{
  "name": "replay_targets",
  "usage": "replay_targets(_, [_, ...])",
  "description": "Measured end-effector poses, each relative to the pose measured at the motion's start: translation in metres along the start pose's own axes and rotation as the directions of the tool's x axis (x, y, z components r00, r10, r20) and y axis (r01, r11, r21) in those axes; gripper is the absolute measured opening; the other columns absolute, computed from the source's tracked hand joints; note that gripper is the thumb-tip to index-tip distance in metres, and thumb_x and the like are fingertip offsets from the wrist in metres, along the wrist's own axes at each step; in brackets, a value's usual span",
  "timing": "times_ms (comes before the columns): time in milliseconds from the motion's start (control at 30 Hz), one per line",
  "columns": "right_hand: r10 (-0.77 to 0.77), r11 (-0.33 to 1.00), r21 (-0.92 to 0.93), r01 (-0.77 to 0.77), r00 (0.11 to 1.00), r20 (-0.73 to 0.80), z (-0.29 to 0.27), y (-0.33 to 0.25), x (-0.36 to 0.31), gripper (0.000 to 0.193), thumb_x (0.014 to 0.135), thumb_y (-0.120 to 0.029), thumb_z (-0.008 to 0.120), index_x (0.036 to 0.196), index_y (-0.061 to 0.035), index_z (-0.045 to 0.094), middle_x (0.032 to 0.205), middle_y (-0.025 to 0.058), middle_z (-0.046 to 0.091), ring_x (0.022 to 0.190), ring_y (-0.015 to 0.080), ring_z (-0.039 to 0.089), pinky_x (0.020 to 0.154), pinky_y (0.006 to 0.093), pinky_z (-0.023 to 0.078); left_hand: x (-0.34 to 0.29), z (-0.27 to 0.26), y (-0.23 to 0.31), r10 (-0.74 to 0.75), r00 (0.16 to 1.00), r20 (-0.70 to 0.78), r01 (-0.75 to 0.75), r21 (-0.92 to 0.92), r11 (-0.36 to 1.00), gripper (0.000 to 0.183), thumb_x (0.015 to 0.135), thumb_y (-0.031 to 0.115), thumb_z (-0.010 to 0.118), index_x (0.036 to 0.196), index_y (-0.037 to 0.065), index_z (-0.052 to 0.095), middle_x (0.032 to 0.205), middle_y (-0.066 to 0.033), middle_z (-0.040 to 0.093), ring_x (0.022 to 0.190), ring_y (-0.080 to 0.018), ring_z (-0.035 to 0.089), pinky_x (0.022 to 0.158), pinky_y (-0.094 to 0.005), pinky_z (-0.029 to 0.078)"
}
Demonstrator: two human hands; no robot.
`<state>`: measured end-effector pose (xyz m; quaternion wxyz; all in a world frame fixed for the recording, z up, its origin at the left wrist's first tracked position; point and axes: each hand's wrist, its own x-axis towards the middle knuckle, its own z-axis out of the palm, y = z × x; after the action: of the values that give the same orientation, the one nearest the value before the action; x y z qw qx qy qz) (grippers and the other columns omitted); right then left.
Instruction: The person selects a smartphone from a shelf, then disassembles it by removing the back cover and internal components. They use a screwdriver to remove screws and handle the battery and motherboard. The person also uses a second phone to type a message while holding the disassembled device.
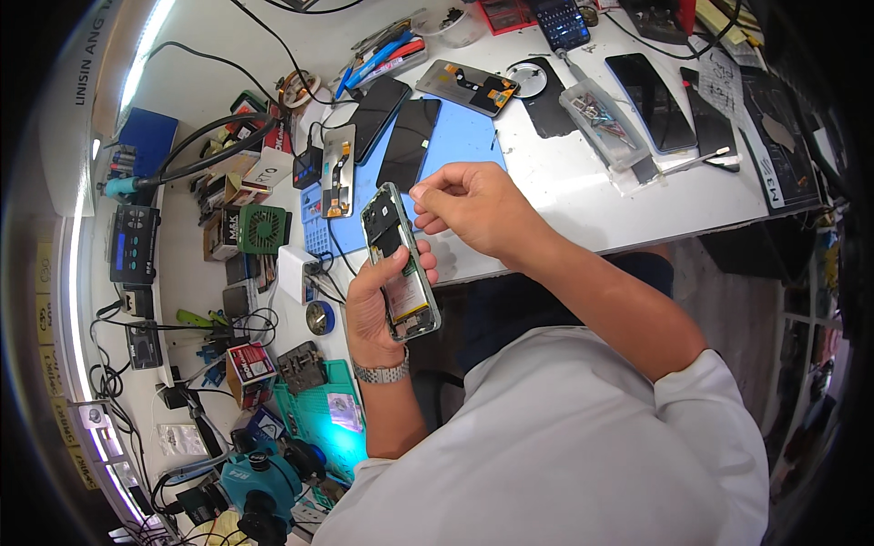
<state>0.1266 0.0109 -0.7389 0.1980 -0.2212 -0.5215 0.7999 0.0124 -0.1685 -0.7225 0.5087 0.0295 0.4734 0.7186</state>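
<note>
My left hand (371, 296), with a metal watch on its wrist, is wrapped round an opened smartphone (406, 293) tilted in front of my body. Its back cover is off, so a silvery battery and dark inner parts show. Close by the phone's upper right edge is my right hand (478, 205), thumb and fingertips pinched together. Whatever the pinch holds, if anything, is too small to make out. Beyond the phone, on a blue mat (473, 141), lie dark phone screens (410, 146) and a detached display panel with its back showing (339, 173).
A clear box of small tools (601, 123) and a black phone (651, 102) lie on the right of the white table. At lower left stands a teal microscope (259, 491) over a green mat (314, 400). Cables and a small green fan (265, 228) crowd the left side.
</note>
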Motion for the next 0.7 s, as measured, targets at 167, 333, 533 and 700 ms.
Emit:
replay_targets(167, [0.008, 0.999, -0.036, -0.008, 1.000, -0.002, 0.000, 0.003, 0.001, 0.028, 0.103, -0.023, 0.075, 0.111, 0.0032, 0.080, 0.097, 0.0116, 0.081, 0.086, 0.0169, 0.077, 0.079, 0.0329, 0.060, 0.001, 0.005, -0.002, 0.063, 0.997, -0.040, -0.061, 0.049, 0.997, 0.034, 0.102, 0.005, 0.070, 0.131, -0.011, 0.064, 0.111, -0.0223, 0.077, 0.091, -0.0285, 0.081, 0.079, -0.0387, 0.073])
replay_targets(333, [-0.033, 0.991, -0.129, 0.030, 0.999, -0.021, -0.007, 0.010, 0.007, 0.028, 0.101, -0.022, 0.078, 0.114, 0.0027, 0.081, 0.099, 0.0122, 0.081, 0.086, 0.0179, 0.078, 0.075, 0.0323, 0.060, -0.001, 0.026, -0.004, 0.194, 0.979, -0.067, -0.161, 0.341, 0.926, 0.037, 0.097, 0.003, 0.076, 0.131, -0.008, 0.065, 0.112, -0.0227, 0.078, 0.092, -0.0303, 0.082, 0.080, -0.0428, 0.072])
replay_targets(533, [0.050, 0.994, -0.094, -0.047, 0.998, 0.033, -0.010, 0.016, 0.023, 0.033, 0.102, -0.021, 0.080, 0.122, 0.0049, 0.078, 0.101, 0.0135, 0.081, 0.088, 0.0195, 0.080, 0.074, 0.0314, 0.061, -0.006, 0.035, -0.005, 0.231, 0.973, 0.003, -0.198, 0.521, 0.830, 0.048, 0.097, -0.010, 0.075, 0.141, -0.004, 0.056, 0.123, -0.0199, 0.076, 0.095, -0.0299, 0.083, 0.080, -0.0402, 0.071])
replay_targets(700, [0.061, 0.994, -0.094, -0.053, 0.995, 0.082, -0.013, 0.017, 0.029, 0.027, 0.106, -0.013, 0.076, 0.125, 0.0063, 0.076, 0.104, 0.0134, 0.081, 0.091, 0.0169, 0.077, 0.082, 0.0319, 0.065, -0.003, 0.038, -0.007, 0.274, 0.959, 0.071, -0.257, 0.621, 0.740, 0.046, 0.098, -0.010, 0.072, 0.140, -0.005, 0.056, 0.122, -0.0155, 0.077, 0.097, -0.0231, 0.081, 0.084, -0.0352, 0.068])
